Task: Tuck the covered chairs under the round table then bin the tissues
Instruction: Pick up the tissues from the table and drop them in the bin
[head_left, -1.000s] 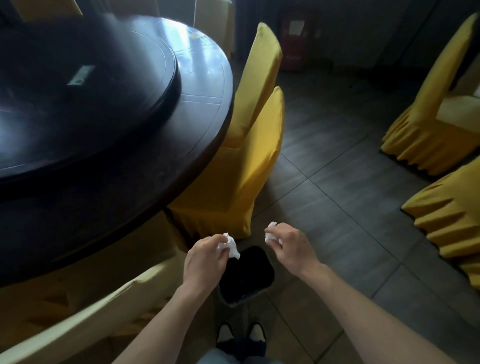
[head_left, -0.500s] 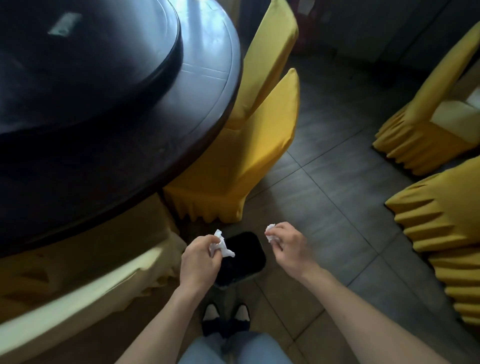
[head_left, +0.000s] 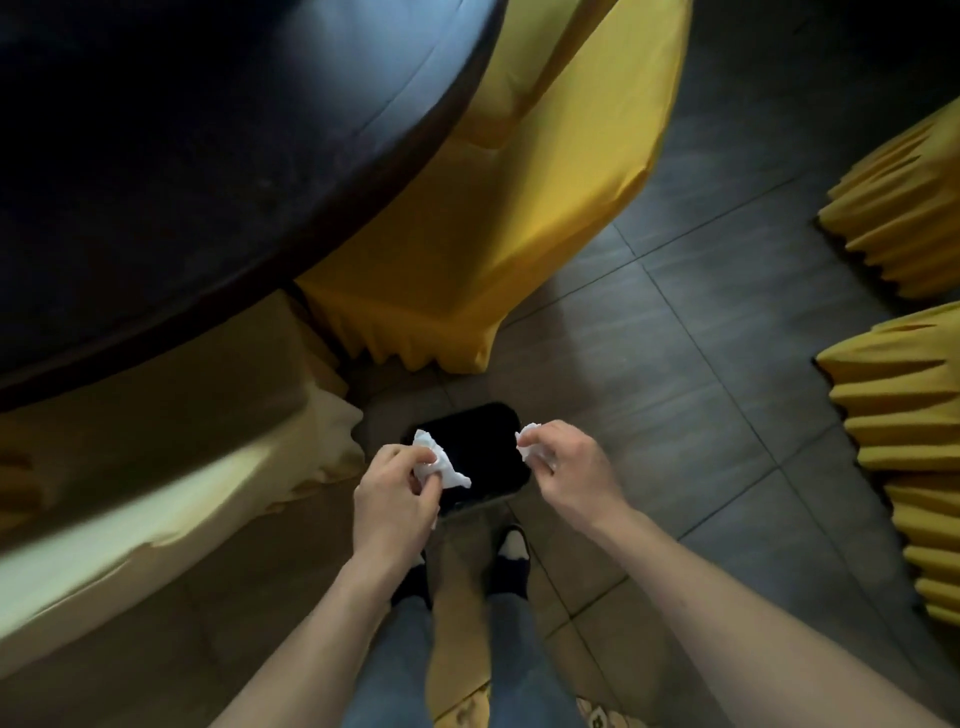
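Both hands now nearer the dark rounded bin (head_left: 485, 447), left grip (head_left: 397, 499) and right grip (head_left: 571, 467) pinching crumpled white tissues (head_left: 439, 462).

There is one view only, from a wide-angle camera worn on the person's head. It looks steeply down and a little forward, so the person's own legs and shoes (head_left: 511, 564) sit at the bottom centre and both forearms reach in from the lower corners. The left hand (head_left: 397, 501) and right hand (head_left: 574, 470) are close to the lens, above a dark bin (head_left: 480, 447) on the tiled floor (head_left: 691, 364). The round counter (head_left: 208, 156) fills the upper left, and straight lines bend toward the frame's edges.
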